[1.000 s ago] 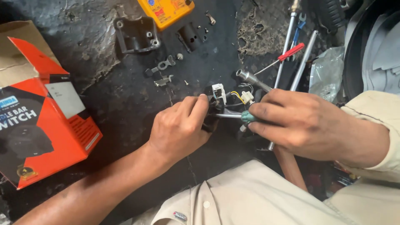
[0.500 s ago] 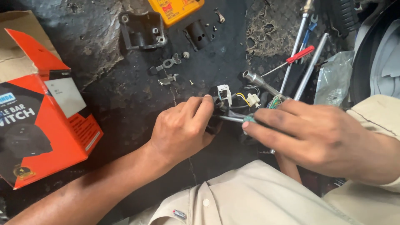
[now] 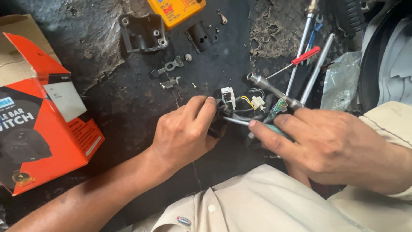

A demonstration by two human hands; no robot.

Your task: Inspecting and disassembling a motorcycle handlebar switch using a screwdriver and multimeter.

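Box: an orange and black carton lies at nine o'clock on the dark, grimy floor; its flap is open, with a pale grey label patch on top
Yellow package: a yellow pack with a red label sits at twelve o'clock, cut off by the top edge
Plastic bag: a clear crumpled bag lies at two o'clock
Left hand: the left hand curls tight around a black switch unit at the centre; white connectors and coloured wires sprout from it
Right hand: the right hand pinches a green-handled screwdriver, its tip against the switch unit
Loose parts: a black housing shell at eleven o'clock; small metal brackets just below it
Tools: a red-handled screwdriver and steel rods at one o'clock; a socket wrench crosses just behind the wires
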